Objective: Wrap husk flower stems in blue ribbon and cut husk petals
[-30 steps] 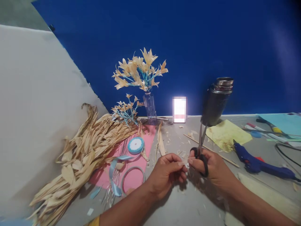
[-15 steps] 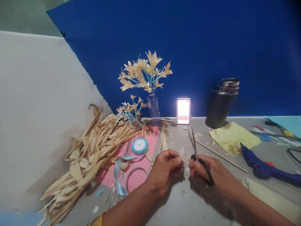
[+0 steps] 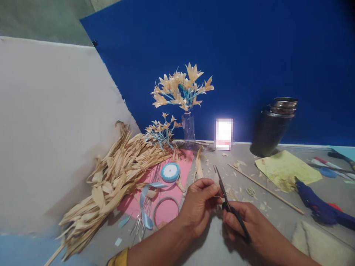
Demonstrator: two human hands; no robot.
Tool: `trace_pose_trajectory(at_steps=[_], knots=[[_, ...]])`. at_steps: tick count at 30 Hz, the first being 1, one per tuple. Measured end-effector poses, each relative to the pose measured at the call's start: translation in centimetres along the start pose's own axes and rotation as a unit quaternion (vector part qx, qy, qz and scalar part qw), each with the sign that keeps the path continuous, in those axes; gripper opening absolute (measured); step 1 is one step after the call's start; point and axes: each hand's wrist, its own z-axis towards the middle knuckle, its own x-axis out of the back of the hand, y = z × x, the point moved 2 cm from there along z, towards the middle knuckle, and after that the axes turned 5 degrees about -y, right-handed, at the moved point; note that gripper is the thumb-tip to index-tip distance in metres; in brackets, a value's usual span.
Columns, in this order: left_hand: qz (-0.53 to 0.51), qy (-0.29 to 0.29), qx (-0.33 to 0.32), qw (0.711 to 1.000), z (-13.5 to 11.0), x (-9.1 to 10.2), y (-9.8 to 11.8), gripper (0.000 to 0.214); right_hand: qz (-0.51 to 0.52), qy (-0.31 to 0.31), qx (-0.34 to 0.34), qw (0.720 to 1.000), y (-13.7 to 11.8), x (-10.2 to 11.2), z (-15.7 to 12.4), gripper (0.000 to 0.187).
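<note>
Between the thumb and fingers of my left hand (image 3: 197, 205) is a small pale piece of dried husk (image 3: 216, 178), its pointed tip upward. My right hand (image 3: 245, 221) grips black-handled scissors (image 3: 227, 206), with fingers around the handle. The slim blades point up and left, slightly parted, right beside the husk piece; whether they touch it I cannot tell. Fine husk scraps lie on the grey table (image 3: 206, 245) around both hands. Left of my left hand, a roll of light-blue ribbon (image 3: 170, 172) rests on pink paper (image 3: 186, 159).
A large bundle of dried husks (image 3: 111, 181) spreads at left. Husk flowers (image 3: 180, 87) stand in a clear bottle (image 3: 189, 129) at the back. To the right are a thin stick (image 3: 266, 188), a dark flask (image 3: 273, 127), yellow paper (image 3: 288, 168) and a blue glue gun (image 3: 318, 205).
The scissors have moved left and tilted, bringing their blades from apart to beside the husk piece. The blades are closer together. The whole view has shifted a little.
</note>
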Motion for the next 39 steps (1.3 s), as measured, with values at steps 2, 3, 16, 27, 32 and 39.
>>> trace_pose_trajectory(at_steps=[2,3,16,27,32,39], knots=[[0.0,0.004,-0.002,1.0,-0.04,-0.06,0.0,0.028,0.008,0.003,-0.002,1.0,0.02,-0.05,0.03,0.052],[0.0,0.008,-0.002,1.0,-0.05,-0.09,0.0,0.028,0.011,0.005,-0.002,1.0,0.07,-0.07,0.04,0.051],[0.001,0.019,-0.009,1.0,-0.19,-0.04,0.09,0.026,-0.012,0.014,-0.007,1.0,0.29,0.18,0.14,0.042],[0.003,0.013,-0.009,1.0,-0.12,0.07,0.15,0.026,0.017,0.007,-0.005,1.0,0.83,0.12,0.07,0.045],[0.009,0.012,-0.007,1.0,-0.16,0.05,0.18,0.026,0.045,0.0,0.008,0.999,0.92,0.04,0.05,0.047],[0.008,0.023,0.0,1.0,-0.25,0.02,0.22,0.032,0.007,0.019,-0.007,1.0,0.02,0.44,-0.22,0.048]])
